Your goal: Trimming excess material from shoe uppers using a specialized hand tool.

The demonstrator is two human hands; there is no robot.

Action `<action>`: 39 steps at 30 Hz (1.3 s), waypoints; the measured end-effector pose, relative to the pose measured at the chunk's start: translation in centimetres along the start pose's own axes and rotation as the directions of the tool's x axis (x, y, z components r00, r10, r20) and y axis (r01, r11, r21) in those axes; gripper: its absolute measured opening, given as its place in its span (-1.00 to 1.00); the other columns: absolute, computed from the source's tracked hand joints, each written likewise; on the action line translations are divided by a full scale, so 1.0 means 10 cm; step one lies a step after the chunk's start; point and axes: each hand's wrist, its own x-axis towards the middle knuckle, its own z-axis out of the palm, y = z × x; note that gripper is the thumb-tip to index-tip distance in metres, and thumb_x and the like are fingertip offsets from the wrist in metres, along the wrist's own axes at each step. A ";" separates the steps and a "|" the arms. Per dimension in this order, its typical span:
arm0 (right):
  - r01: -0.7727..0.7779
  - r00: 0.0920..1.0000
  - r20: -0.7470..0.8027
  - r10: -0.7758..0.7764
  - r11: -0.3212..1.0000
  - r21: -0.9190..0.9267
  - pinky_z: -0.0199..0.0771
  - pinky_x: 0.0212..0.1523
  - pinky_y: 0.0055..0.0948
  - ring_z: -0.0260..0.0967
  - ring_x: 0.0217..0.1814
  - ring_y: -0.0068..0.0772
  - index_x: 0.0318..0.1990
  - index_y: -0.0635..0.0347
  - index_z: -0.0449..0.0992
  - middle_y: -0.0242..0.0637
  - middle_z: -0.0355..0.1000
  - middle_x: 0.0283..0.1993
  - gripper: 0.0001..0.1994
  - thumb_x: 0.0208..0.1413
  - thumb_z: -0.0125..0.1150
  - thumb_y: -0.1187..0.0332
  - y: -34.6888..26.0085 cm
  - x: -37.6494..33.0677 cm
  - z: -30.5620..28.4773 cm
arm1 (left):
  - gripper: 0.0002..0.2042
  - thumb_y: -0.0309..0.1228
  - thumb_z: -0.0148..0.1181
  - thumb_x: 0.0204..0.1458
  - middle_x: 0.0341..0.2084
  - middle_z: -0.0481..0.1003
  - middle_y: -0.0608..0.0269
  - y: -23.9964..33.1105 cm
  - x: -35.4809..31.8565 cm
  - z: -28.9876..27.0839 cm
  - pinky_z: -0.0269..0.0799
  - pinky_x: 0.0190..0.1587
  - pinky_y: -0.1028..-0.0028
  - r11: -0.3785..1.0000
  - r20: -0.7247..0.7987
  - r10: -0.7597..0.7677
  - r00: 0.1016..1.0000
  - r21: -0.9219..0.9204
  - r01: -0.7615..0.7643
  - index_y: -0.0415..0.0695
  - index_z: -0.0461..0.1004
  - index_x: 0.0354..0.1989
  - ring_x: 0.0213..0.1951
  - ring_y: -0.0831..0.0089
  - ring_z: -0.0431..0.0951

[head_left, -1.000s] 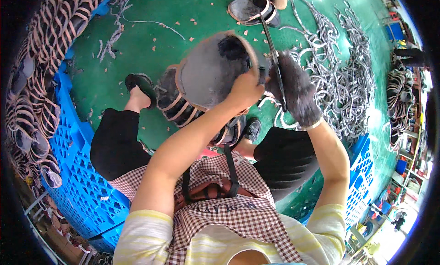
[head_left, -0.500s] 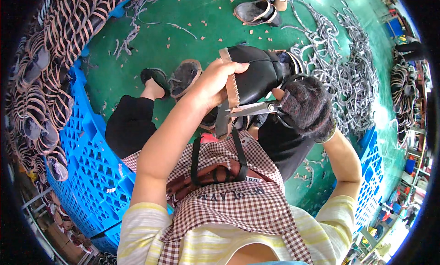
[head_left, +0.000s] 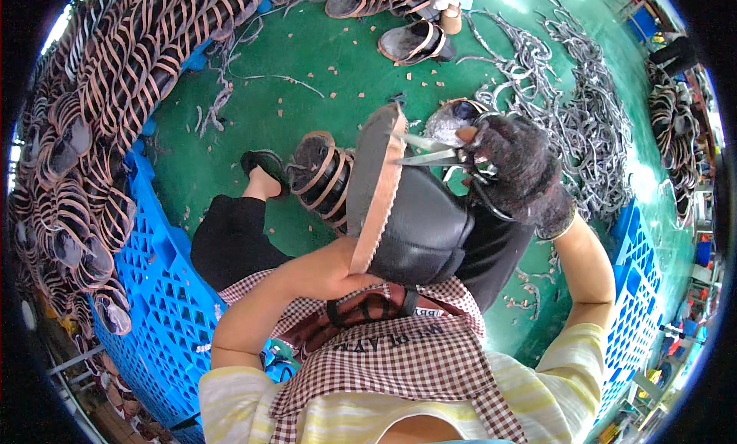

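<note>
A black leather shoe upper (head_left: 414, 229) with a grey underside and a notched tan strip (head_left: 380, 210) along its edge is tilted up in front of my lap. My left hand (head_left: 334, 269) grips its near end, thumb lying by the strip. My right hand (head_left: 518, 167), in a dark fuzzy glove with the fingertips bare, is closed around the handles of a pair of scissors (head_left: 434, 158). The blades are spread, and their tips meet the far part of the tan strip. Some fingers of both hands are hidden.
Several black shoe pieces with tan bands (head_left: 326, 171) lie on the green floor beyond my knees. Grey trimmings (head_left: 583, 114) heap up at the right. Stacked shoe pieces (head_left: 100, 137) crowd the left above a blue plastic pallet (head_left: 165, 290). Another shoe (head_left: 414, 42) lies farther ahead.
My left hand has moved nearer my body and turned the shoe upper, so its grey underside now shows. The scissors have risen slightly, from the near part of the strip to its far part.
</note>
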 end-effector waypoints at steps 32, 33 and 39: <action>-0.571 0.792 0.026 0.610 0.725 0.384 0.37 -0.20 -0.42 0.42 -0.24 -0.31 0.00 0.18 0.33 -0.23 0.44 -0.25 -0.57 -0.11 0.17 0.37 0.50 -1.38 0.26 | -0.93 -0.56 0.17 -0.19 -0.56 0.38 0.19 -0.30 1.70 0.11 0.31 -0.42 0.31 0.827 -0.265 0.262 0.928 0.557 -0.075 -0.21 0.39 -0.53 -0.45 0.20 0.42; -0.577 0.782 0.035 0.623 0.700 0.420 0.36 -0.13 -0.47 0.41 -0.20 -0.31 0.05 0.20 0.32 -0.16 0.43 -0.17 -0.51 -0.13 0.17 0.37 0.58 -1.50 0.37 | -0.93 -0.55 0.17 -0.19 -0.57 0.37 0.19 -0.33 1.69 0.14 0.31 -0.42 0.31 0.859 -0.177 0.136 0.975 0.512 -0.026 -0.21 0.39 -0.53 -0.44 0.19 0.42; -0.454 0.848 -0.129 0.514 0.831 0.323 0.34 -0.21 -0.53 0.33 -0.23 -0.58 0.05 0.22 0.30 -0.30 0.41 -0.22 -0.52 -0.05 0.24 0.31 0.70 -1.91 0.73 | -0.86 -0.58 0.20 -0.21 -0.51 0.34 0.19 -0.66 1.22 -0.11 0.30 -0.34 0.44 0.858 -0.278 -0.009 0.961 0.491 0.150 -0.24 0.36 -0.48 -0.44 0.34 0.42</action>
